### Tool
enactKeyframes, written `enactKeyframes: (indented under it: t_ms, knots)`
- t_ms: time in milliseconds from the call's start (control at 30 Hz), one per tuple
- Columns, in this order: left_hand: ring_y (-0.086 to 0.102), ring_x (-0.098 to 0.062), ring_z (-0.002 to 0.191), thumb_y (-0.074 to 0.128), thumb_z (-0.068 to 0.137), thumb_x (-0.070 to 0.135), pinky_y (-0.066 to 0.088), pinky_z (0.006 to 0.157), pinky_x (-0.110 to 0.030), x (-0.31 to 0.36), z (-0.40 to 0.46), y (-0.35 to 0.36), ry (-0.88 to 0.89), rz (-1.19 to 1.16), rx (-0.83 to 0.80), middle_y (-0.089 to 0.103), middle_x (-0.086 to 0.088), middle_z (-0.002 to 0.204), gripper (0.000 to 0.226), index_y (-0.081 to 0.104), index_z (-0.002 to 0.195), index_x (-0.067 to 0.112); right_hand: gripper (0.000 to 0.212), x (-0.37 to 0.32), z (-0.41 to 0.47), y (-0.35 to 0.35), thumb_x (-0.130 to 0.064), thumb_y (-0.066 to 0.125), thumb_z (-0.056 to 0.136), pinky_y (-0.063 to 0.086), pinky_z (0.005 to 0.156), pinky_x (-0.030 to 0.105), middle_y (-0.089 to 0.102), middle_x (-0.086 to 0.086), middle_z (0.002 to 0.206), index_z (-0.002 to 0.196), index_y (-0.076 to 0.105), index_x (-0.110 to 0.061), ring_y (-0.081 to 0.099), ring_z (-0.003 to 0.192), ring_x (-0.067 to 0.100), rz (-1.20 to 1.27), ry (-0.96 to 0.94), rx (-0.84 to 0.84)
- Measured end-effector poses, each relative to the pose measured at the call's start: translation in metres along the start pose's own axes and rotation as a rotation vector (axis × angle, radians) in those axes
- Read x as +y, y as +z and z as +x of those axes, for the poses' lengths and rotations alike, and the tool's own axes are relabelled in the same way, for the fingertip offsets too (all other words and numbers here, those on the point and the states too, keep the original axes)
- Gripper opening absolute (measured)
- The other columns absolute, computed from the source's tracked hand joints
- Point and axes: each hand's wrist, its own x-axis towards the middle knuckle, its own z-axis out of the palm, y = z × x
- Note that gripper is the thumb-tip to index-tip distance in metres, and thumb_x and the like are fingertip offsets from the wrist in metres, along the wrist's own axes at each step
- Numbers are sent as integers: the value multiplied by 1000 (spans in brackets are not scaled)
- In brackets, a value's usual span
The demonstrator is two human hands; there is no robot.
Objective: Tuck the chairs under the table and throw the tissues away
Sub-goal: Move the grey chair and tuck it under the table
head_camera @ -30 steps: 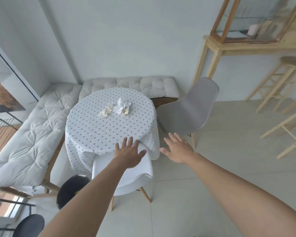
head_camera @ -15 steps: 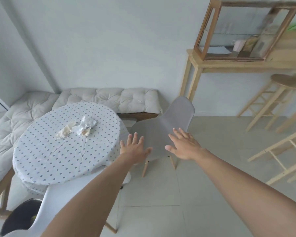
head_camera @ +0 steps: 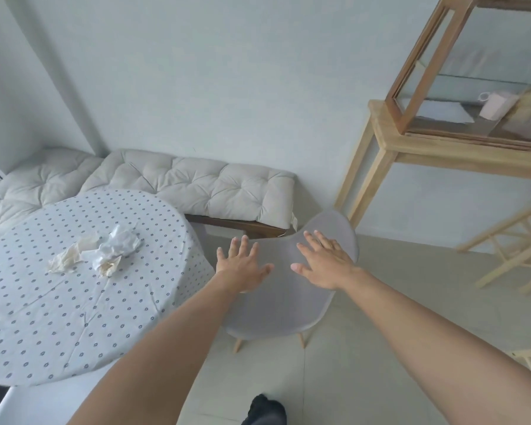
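Reaching both hands, fingers spread and grasping nothing, over grey chair (head_camera: pixel 276 305) beside round table (head_camera: pixel 43 317): left hand (head_camera: pixel 242 268) near its front edge, right hand (head_camera: pixel 322 262) over the backrest. Crumpled tissues (head_camera: pixel 105 251) lying on the dotted tablecloth, well apart from hands.

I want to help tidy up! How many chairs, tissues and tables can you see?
Grey chair: 1
White chair, only partly in view: 1
Tissues: 2
Round table: 1
Total: 5
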Motion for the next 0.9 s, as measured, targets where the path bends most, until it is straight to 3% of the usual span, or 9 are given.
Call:
enactKeyframes:
  t_ms: [333,533,700,900]
  knots:
    - [-17,-32,160,21,101,73,0,126,-67,23,123,-26,-156,-45,-77,-15,-7,175,84,-1,165,25,71,78,156,-23,-65,26,103,7,127,54,2,9,173,159,26,-22,-6,159,29,-24,-198,-62]
    - [-14,-32,160,22,102,71,0,127,-67,46,152,-16,-403,-161,-95,-12,-8,175,83,0,165,23,71,110,246,-25,-65,26,103,8,126,56,4,10,173,159,26,-22,-5,159,30,-130,-460,-133]
    - [-15,-31,160,22,102,72,-1,127,-65,91,149,-5,-630,-321,-76,-12,-8,175,83,-1,165,24,72,134,277,-31,-65,25,102,9,126,53,2,9,173,160,24,-23,-4,159,29,-261,-677,-188]
    - [-11,-32,161,25,100,73,0,127,-65,153,145,11,-761,-402,16,-8,-11,175,86,-3,165,25,72,170,278,-24,-66,25,102,9,127,52,4,8,173,160,25,-24,-3,159,27,-294,-830,-206]
